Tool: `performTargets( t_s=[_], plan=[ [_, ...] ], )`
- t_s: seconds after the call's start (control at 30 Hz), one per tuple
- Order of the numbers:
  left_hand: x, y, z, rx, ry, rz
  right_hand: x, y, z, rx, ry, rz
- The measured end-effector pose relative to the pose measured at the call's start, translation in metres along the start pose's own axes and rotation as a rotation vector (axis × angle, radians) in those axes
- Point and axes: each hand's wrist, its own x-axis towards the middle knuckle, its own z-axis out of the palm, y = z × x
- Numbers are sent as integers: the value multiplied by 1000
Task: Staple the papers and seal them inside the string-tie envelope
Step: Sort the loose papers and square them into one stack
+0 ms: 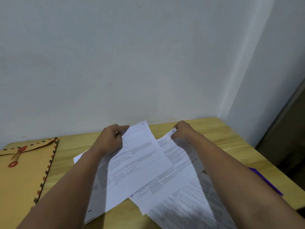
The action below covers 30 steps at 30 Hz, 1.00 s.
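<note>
**Papers gathered at the desk, envelope waiting**

Hands at work on loose white printed paper sheets (142, 162), spread and overlapping at skewed angles on a pale yellow wooden desk (231, 139). Left hand (110, 139) gripping the far edge of the upper sheet, fingers (118, 134) curled round it. Right hand (183, 134) pinching the far corner of a second sheet beneath, thumb and fingers closed on the paper. More sheets lying fanned toward the near right, untouched. Tan string-tie envelope with red button closures and a stitched-pattern border (24, 171) flat on the desk at far left, well apart from the papers, flap apparently closed. Purple pen-like object (267, 182), partly hidden behind the right forearm, near the desk's right edge. No stapler in view.

Likely step: squaring the sheets into one stack ahead of stapling. Risks from here: edges left misaligned, so a staple misses a lower page; thin paper creasing or tearing under a tight pinch; near sheets sliding off the desk's front edge if swept by a forearm.
</note>
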Motion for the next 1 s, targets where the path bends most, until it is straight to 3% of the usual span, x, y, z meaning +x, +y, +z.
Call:
performTargets(
  t_s=[0.27, 0.53, 1.0],
  plan=[
    [-23, 37, -34, 17, 36, 14, -47, -13, -44, 250, 160, -279],
    [-50, 106, -77, 49, 94, 130, -118, -56, -78, 689, 276, -371],
    [-91, 149, -79, 68, 93, 250, -187, -85, -77, 1046, -110, -245]
  ],
)
